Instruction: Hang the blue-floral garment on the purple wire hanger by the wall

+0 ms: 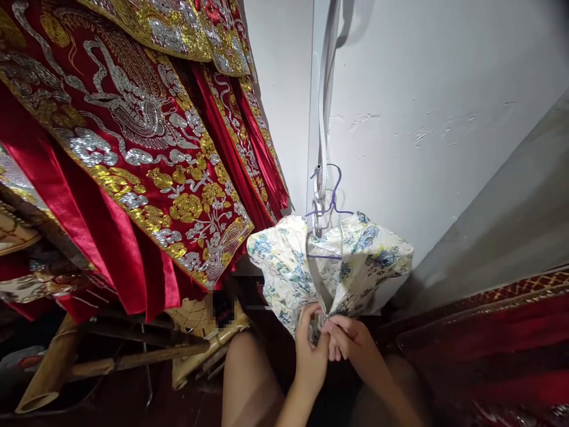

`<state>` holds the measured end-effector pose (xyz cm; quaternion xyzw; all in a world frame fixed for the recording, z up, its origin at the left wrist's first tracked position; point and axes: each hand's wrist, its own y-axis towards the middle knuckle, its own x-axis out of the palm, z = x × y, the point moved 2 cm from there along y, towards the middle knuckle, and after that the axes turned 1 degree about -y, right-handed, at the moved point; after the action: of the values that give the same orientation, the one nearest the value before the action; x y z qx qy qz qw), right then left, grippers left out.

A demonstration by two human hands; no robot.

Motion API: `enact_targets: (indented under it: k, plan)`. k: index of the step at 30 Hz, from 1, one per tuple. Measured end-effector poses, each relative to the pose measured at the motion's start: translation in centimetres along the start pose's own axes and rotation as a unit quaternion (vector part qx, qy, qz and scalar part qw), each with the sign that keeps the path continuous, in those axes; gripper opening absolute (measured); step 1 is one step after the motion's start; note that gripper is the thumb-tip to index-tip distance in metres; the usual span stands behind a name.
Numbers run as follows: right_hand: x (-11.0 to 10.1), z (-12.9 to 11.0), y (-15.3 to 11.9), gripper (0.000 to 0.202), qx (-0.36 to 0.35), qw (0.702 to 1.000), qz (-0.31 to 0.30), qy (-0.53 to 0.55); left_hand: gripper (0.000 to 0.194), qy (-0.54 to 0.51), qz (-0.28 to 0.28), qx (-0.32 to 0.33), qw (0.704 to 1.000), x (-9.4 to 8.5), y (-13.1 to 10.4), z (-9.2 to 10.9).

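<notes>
A white dress or top with a blue floral print (284, 261) hangs by its shoulders on a purple hanger (333, 204). Its front opening is parted at the neck and narrows down to where my hands meet. My left hand (311, 344) pinches one edge of the opening, fingers curled around the cloth. Close against it, my right hand (349, 338) grips the other edge with thumb and fingertips. The two hands touch or nearly touch. Whatever fastener lies between the fingertips is hidden.
A white strap (322, 112) runs down the pale wall (418, 77) by the hanger's hook. Red embroidered cloth with gold and silver sequins (146, 136) hangs at the left. Below it stands bamboo furniture (133, 359). A red patterned textile (489, 338) lies at the right.
</notes>
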<state>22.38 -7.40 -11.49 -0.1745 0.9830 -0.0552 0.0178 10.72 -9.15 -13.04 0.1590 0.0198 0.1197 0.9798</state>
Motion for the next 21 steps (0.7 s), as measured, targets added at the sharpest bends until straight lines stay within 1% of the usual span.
enact_targets:
  k: [1, 3, 5, 6, 8, 10, 12, 15, 17, 18, 19, 21]
  plan:
    - [0.0, -0.2, 0.1, 0.028, 0.004, 1.0, -0.002, 0.006, 0.024, -0.008, -0.029, -0.015, 0.999, 0.1, 0.2, 0.0]
    - [0.0, -0.5, 0.4, 0.029, 0.009, 1.0, -0.011, 0.008, 0.017, -0.009, -0.072, -0.032, 0.997, 0.1, 0.7, 0.0]
    - [-0.1, -1.1, 0.7, 0.028, 0.012, 1.0, -0.021, -0.001, 0.01, -0.007, -0.084, -0.031, 0.996, -0.1, 1.4, 0.0]
    - [-0.3, -1.4, 1.0, 0.026, 0.012, 1.0, -0.019, -0.004, 0.012, -0.007, -0.081, -0.026, 0.996, -0.3, 1.8, -0.1]
    - [-0.9, -2.6, 1.7, 0.024, 0.005, 1.0, 0.011, 0.01, 0.017, -0.003, -0.083, -0.012, 0.996, -0.3, 2.3, -0.3]
    - [-1.9, -4.3, 2.9, 0.026, -0.014, 0.996, 0.066, 0.052, 0.019, 0.014, -0.098, -0.001, 0.995, -0.1, 2.5, -0.6]
    - [-3.0, -6.9, 4.4, 0.028, -0.045, 0.988, 0.114, 0.098, 0.02, 0.038, -0.111, 0.003, 0.993, 0.1, 2.5, -1.1]
    - [-4.1, -11.4, 6.4, 0.027, -0.093, 0.976, 0.151, 0.126, 0.022, 0.066, -0.116, 0.013, 0.991, 0.2, 2.4, -1.8]
    - [-4.0, -14.0, 6.8, 0.027, -0.13, 0.968, 0.167, 0.135, 0.023, 0.078, -0.125, 0.025, 0.989, -0.1, 2.5, -2.3]
    - [-3.7, -14.9, 6.8, 0.027, -0.145, 0.965, 0.171, 0.135, 0.024, 0.084, -0.132, 0.028, 0.987, -0.3, 2.5, -2.5]
    - [-3.4, -15.4, 6.6, 0.027, -0.155, 0.965, 0.17, 0.129, 0.024, 0.09, -0.138, 0.029, 0.986, -0.5, 2.7, -2.5]
    - [-2.6, -15.4, 5.8, 0.027, -0.161, 0.97, 0.155, 0.098, 0.019, 0.101, -0.135, 0.029, 0.985, -1.1, 3.3, -2.0]
